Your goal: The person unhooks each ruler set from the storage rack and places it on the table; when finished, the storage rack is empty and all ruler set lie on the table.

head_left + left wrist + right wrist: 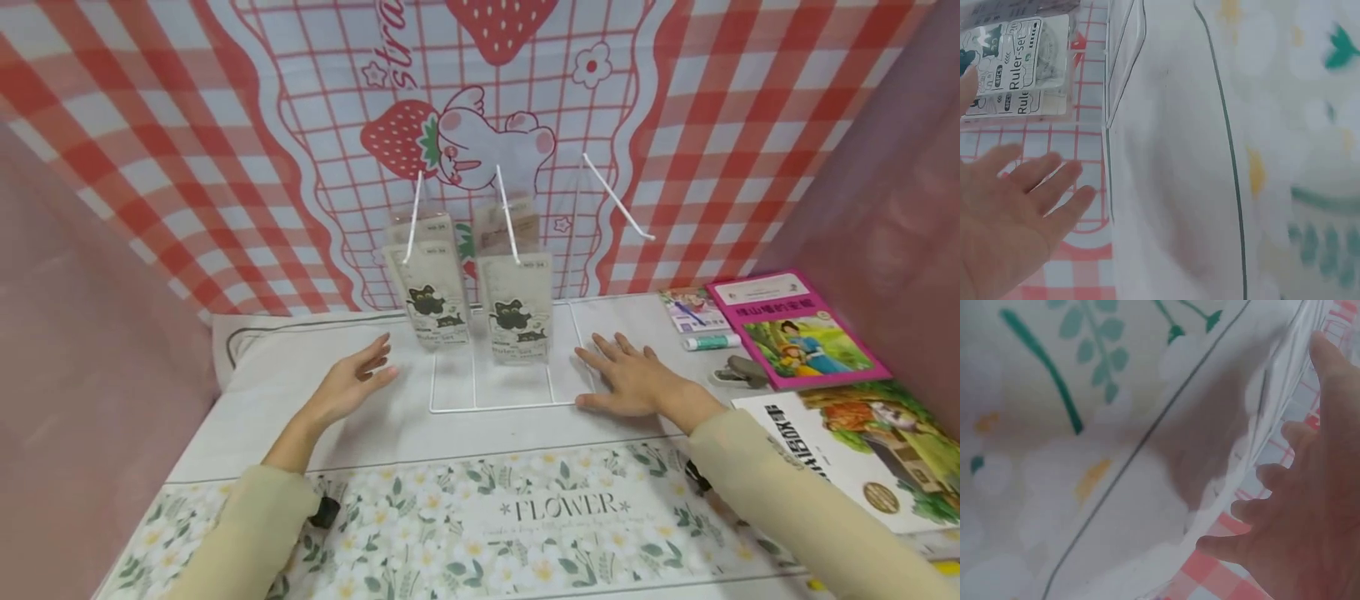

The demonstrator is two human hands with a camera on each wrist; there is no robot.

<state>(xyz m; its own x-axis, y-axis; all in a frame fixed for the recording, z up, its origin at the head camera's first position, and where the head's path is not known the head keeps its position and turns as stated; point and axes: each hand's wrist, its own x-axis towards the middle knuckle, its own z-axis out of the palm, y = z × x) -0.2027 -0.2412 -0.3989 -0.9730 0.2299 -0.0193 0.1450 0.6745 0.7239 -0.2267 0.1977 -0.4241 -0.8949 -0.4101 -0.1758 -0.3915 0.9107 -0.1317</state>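
Clear packs of ruler sets printed with black cats hang from two white wire hooks in the head view, one group on the left and another in the middle. A third hook sticks out to their right. The hooks belong to a white wire rack whose base lies on the table. To the left of the packs is my left hand, fingers loosely bent, holding nothing. My right hand spreads its fingers beside the right side of the rack base; whether it touches the surface I cannot tell.
At the right lie a pink-edged book, another picture book, a small card pack, a white and green tube and a grey object. A checked strawberry cloth hangs behind the rack. Flowered cloth covers the front.
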